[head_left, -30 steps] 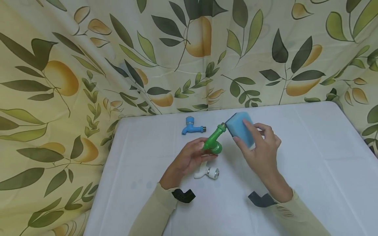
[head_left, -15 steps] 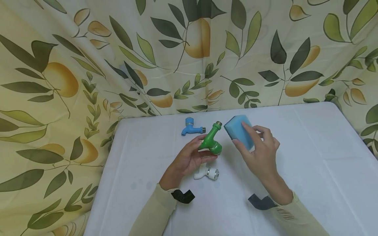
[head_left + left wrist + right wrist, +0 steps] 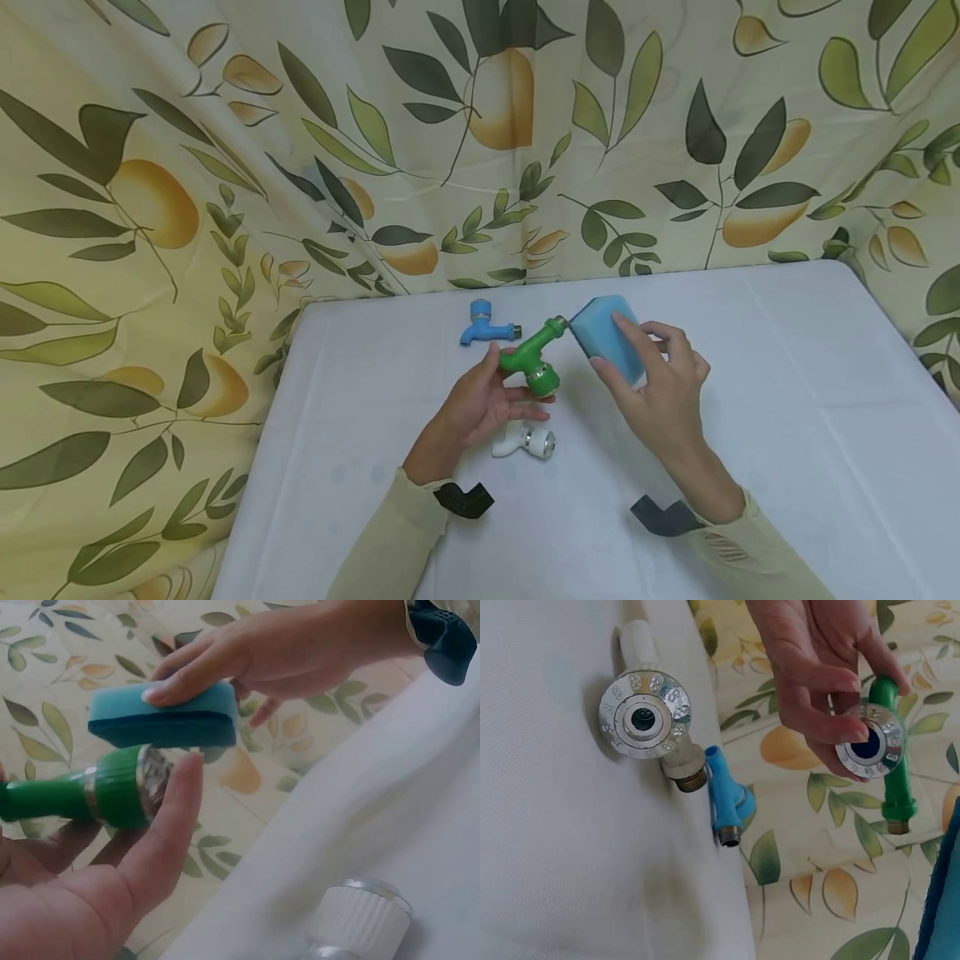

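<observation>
Tap (image 3: 531, 357): green, gripped by the left hand (image 3: 474, 410) above the table (image 3: 795, 417).
Sponge (image 3: 603, 333): pinched in the right hand (image 3: 670, 392), by the tap's tip; contact unclear.
Slip: a sponge push could twist the tap loose, perhaps dropping it onto the white tap (image 3: 516, 439).

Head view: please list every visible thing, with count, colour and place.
tabletop: 1, white, centre
green faucet: 1, green, in left hand
blue faucet: 1, blue, near tabletop's far edge
white faucet: 1, white, on tabletop, near left hand
scouring sponge: 1, two-tone blue, in right hand
patterned fabric: count unclear, cream, green and orange, behind tabletop
wrist attachments: 2, dark, at wrists
sleeves: 2, beige, on arms
left hand, right hand: 1 each, bare, over tabletop
</observation>
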Action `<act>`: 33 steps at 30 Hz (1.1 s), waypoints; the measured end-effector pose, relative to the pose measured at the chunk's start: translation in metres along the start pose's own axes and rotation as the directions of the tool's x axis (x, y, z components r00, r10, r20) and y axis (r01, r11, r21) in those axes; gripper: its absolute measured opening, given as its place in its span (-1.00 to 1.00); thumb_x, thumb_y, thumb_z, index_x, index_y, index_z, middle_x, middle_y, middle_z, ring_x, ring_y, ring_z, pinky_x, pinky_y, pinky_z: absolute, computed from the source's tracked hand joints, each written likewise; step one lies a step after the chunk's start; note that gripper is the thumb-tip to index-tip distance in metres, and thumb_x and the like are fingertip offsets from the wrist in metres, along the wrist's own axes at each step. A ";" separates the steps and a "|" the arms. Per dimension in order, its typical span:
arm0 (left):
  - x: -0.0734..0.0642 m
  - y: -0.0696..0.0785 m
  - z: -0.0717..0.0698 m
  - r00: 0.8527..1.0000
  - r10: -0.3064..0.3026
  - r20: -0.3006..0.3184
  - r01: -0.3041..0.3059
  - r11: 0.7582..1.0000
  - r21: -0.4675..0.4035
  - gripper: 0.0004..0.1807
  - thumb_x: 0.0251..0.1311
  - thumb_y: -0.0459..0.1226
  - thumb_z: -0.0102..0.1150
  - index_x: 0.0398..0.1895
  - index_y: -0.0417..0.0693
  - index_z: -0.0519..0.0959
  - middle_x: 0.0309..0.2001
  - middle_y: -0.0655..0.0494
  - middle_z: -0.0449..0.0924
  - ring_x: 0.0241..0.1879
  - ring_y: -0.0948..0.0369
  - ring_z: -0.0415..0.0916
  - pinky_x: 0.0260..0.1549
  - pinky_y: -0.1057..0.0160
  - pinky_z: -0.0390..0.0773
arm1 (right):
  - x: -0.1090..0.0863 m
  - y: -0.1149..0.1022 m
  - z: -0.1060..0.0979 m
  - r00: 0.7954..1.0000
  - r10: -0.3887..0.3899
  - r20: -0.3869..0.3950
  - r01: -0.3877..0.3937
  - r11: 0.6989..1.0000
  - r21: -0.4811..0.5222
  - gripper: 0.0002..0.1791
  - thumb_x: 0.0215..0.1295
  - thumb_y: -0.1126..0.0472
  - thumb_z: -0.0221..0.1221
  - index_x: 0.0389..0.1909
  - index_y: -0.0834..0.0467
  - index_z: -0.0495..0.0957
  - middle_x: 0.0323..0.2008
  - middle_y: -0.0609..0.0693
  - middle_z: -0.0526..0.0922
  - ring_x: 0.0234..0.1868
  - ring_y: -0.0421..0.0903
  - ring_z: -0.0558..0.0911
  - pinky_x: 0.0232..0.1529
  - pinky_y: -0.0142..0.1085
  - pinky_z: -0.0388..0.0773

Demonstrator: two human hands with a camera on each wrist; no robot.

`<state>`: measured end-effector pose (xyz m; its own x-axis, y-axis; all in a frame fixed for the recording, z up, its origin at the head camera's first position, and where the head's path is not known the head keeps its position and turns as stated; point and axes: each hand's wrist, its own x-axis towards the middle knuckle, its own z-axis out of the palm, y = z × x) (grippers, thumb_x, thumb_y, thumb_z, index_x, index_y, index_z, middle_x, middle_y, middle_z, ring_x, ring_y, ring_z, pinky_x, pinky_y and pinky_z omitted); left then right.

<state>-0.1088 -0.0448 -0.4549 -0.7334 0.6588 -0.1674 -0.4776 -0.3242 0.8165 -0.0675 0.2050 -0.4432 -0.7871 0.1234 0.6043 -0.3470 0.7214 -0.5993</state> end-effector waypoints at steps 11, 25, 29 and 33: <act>0.001 0.000 -0.003 0.998 -0.004 0.062 0.003 1.000 0.016 -0.54 0.63 -0.27 -0.19 0.44 -0.33 0.20 0.32 -0.39 0.45 0.25 -0.26 0.51 0.16 -0.13 0.52 | -0.001 0.002 -0.001 1.000 0.003 0.021 -0.003 1.000 -0.009 -0.31 0.08 0.09 0.44 0.32 0.01 0.56 0.09 0.35 0.48 -0.03 0.26 0.48 0.08 0.30 0.12; 0.005 -0.002 -0.007 0.976 0.106 -0.189 -0.080 0.987 0.138 -0.52 0.49 -0.39 0.04 0.42 -0.32 0.32 0.30 -0.27 0.48 0.06 0.12 0.66 0.13 0.05 0.64 | -0.002 -0.002 -0.003 0.982 0.107 0.156 -0.114 0.993 0.040 -0.32 0.18 0.11 0.42 0.36 0.02 0.51 0.13 0.31 0.45 0.02 0.26 0.47 0.08 0.36 0.24; 0.004 0.000 -0.006 0.971 0.103 -0.214 -0.068 0.984 0.162 -0.57 0.47 -0.41 0.07 0.34 -0.33 0.37 0.15 -0.09 0.63 -0.05 0.18 0.68 0.11 0.07 0.67 | -0.003 -0.004 -0.002 0.975 0.114 0.188 -0.128 0.990 0.063 -0.34 0.21 0.14 0.41 0.37 0.01 0.51 0.14 0.29 0.46 0.06 0.36 0.54 0.00 0.44 0.45; 0.004 0.000 -0.006 0.968 0.106 -0.227 -0.066 0.982 0.179 -0.60 0.45 -0.43 0.07 0.30 -0.36 0.39 0.00 0.08 0.69 -0.10 0.22 0.70 0.20 -0.02 0.60 | -0.005 -0.006 -0.001 0.976 0.075 0.207 -0.094 0.992 0.084 -0.32 0.19 0.19 0.42 0.38 0.00 0.50 0.14 0.28 0.49 0.06 0.35 0.57 -0.09 0.40 0.56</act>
<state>-0.1148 -0.0463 -0.4584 -0.8703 0.4498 -0.2008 -0.3345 -0.2402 0.9113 -0.0614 0.2005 -0.4422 -0.8994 0.0338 0.4359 -0.3127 0.6471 -0.6954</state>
